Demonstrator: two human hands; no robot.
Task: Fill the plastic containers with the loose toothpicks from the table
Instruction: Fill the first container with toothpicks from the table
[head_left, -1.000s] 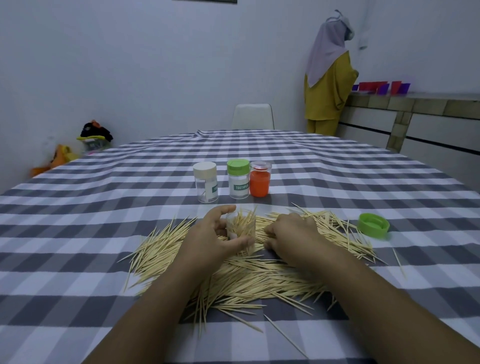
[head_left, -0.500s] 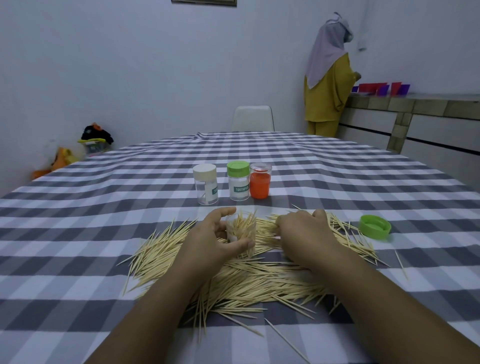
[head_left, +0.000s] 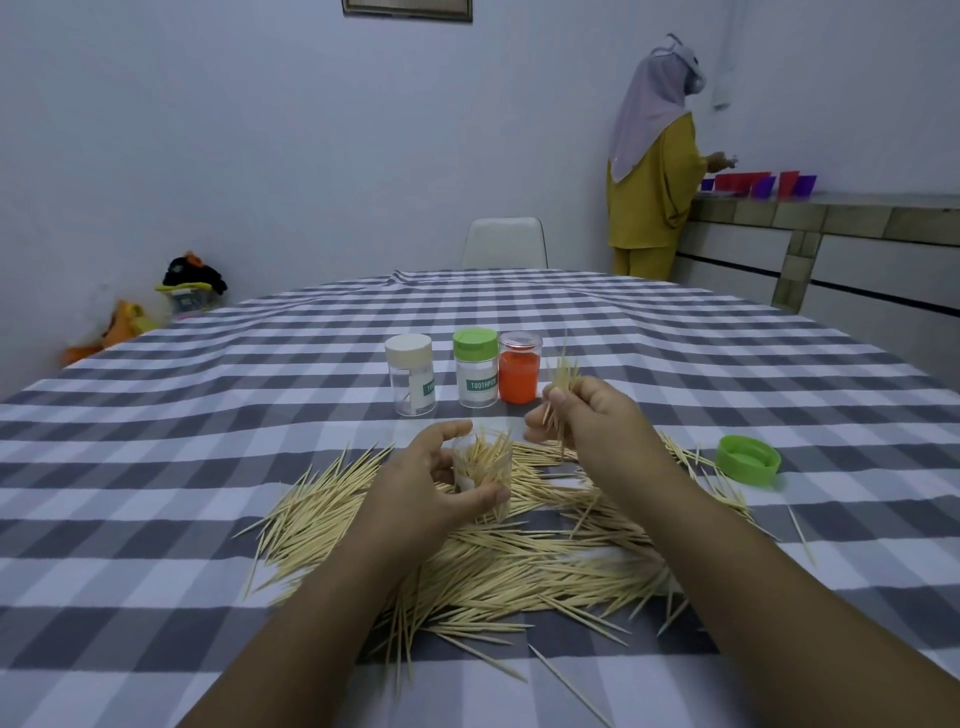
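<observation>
— Where are the toothpicks?
— Loose toothpicks (head_left: 493, 561) lie flat on the worktop (head_left: 156, 467), pointing every way. The left hand (head_left: 415, 493) grips the open container (head_left: 480, 467), picks upright inside.
— And the right?
— The right hand (head_left: 597, 421) pinches a bundle (head_left: 563, 376), tips upward, near three capped containers (head_left: 475, 374).

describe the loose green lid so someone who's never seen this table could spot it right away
On the checked tablecloth, look right of the toothpick pile, beyond the right hand. The loose green lid lies there alone, open side up. The other green cap sits on a jar in the row behind.
</observation>
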